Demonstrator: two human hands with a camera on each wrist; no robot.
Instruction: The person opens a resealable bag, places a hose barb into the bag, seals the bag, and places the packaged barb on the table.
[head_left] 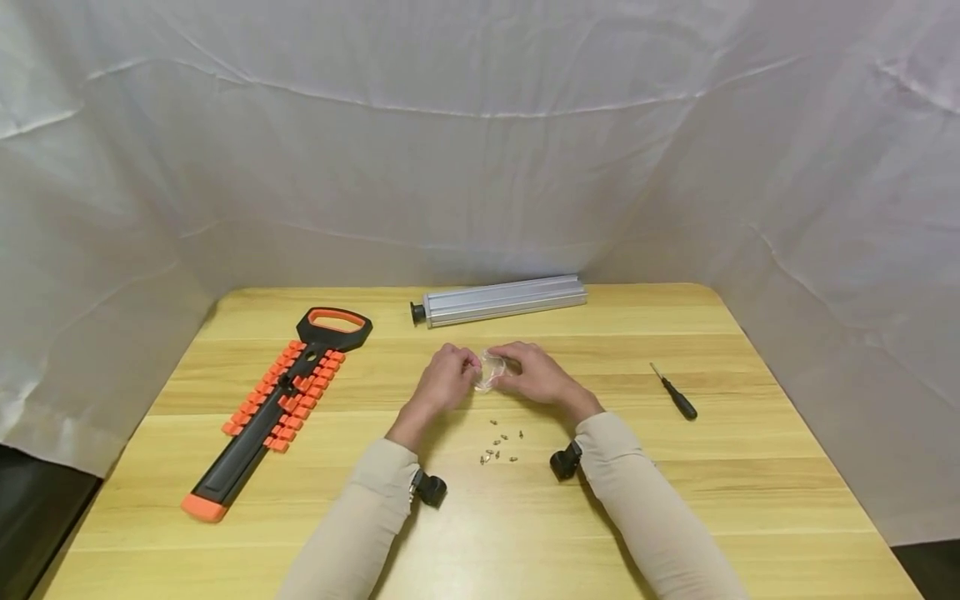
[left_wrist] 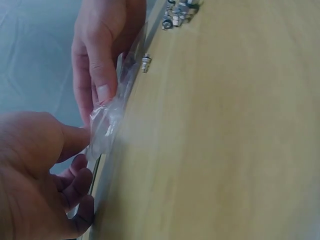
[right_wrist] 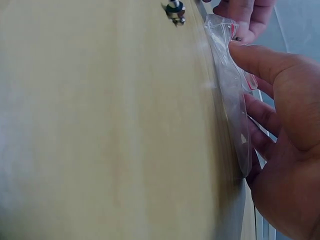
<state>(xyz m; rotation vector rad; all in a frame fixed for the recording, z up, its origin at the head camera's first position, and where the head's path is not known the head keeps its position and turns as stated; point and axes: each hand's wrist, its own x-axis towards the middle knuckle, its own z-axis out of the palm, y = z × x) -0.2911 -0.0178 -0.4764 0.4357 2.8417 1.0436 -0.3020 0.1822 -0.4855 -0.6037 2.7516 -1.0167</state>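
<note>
A clear zip bag [head_left: 491, 372] with a red line at its mouth is held between both hands above the table. My left hand [head_left: 446, 379] pinches one edge of it, fingers curled; the left wrist view shows the thumb tip behind the plastic [left_wrist: 106, 127]. A tiny dark piece [right_wrist: 238, 39] shows by those fingertips in the right wrist view. My right hand [head_left: 534, 372] grips the bag's other side, thumb over it and fingers behind. Several small metal fittings [head_left: 497, 442] lie scattered on the wood just nearer than the hands.
An orange and black socket rack [head_left: 247, 442] lies at the left. At the back is a silver aluminium profile [head_left: 506, 300] with a black knob. A black-handled screwdriver [head_left: 678, 400] rests at the right. Pale cloth [head_left: 480, 167] hangs around the wooden table [head_left: 750, 500].
</note>
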